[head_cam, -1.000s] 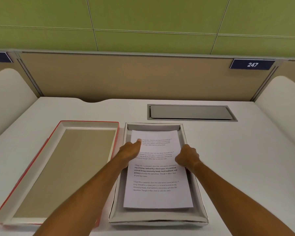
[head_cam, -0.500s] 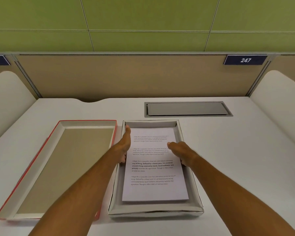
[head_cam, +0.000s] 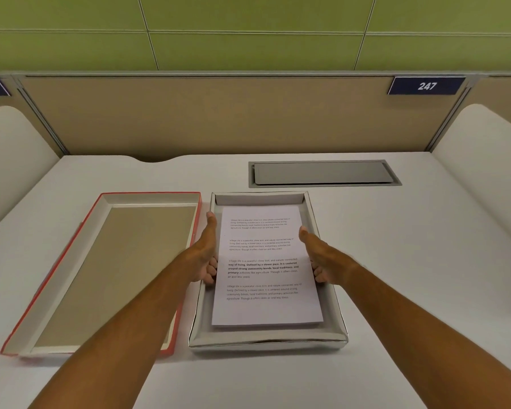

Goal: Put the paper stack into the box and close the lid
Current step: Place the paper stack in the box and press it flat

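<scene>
Both hands have slid off the top sheet to the stack's (head_cam: 266, 267) long edges — left hand (head_cam: 204, 255) and right hand (head_cam: 322, 258) loosely cupping it inside the box (head_cam: 267, 340). Squared up; the lid (head_cam: 71, 290) comes next.

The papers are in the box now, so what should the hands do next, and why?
Probably let go of the paper stack and reach the left hand over to the red lid. The stack already lies flat inside the silver box, with the right hand at its other edge, and the lid lies open-side up on the table beside the box, so closing is what's left.
</scene>
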Motion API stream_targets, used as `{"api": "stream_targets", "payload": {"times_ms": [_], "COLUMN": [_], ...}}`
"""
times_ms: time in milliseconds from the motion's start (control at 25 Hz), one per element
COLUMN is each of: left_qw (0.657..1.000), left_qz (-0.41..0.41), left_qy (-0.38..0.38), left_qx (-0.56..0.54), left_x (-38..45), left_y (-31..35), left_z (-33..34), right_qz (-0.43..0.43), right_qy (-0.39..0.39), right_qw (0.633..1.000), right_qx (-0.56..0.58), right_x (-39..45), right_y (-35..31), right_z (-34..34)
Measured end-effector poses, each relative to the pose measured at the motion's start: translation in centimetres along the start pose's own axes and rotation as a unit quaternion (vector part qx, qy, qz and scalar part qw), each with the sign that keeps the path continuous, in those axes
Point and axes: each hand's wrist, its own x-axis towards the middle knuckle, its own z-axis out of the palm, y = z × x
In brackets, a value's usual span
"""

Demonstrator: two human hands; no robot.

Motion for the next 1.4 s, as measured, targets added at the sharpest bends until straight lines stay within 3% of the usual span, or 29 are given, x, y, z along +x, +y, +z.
{"api": "stream_targets", "payload": {"times_ms": [600,720,800,880,960,1040,1160,1320,1400], "left_qw": [1.000,1.000,0.999,0.994,0.965,0.910,0.846,0.765,0.741], "left_qz": [0.000,0.025,0.050,0.097,0.166,0.240,0.310,0.317,0.335], "left_qy": [-0.003,-0.007,-0.010,0.035,0.134,0.213,0.253,0.292,0.307], "left_qx": [-0.025,-0.010,-0.001,0.040,0.150,0.264,0.353,0.478,0.494], "left_x": [-1.2,-1.8,-2.2,-2.6,-3.1,-3.7,-4.2,-4.4,-4.6], "left_y": [0.1,-0.1,-0.3,-0.5,-1.1,-2.0,-3.7,-5.3,-5.9], "left_z": [0.3,0.7,0.9,1.2,1.8,2.4,2.5,2.1,2.0], "right_qz": [-0.013,-0.054,-0.104,-0.153,-0.185,-0.205,-0.222,-0.262,-0.279], "right_qy": [0.011,0.083,0.162,0.217,0.243,0.243,0.234,0.230,0.227], "right_qw": [1.000,0.989,0.960,0.928,0.905,0.884,0.858,0.809,0.787], "right_qx": [-0.011,-0.113,-0.203,-0.263,-0.294,-0.342,-0.399,-0.473,-0.501], "right_x": [1.3,2.3,2.1,1.6,1.7,1.8,1.9,1.7,1.5], "right_y": [1.0,1.5,1.4,1.3,1.7,2.4,3.2,3.7,3.8], "right_z": [-0.3,0.6,1.4,2.2,2.9,3.6,4.4,5.0,5.3]}}
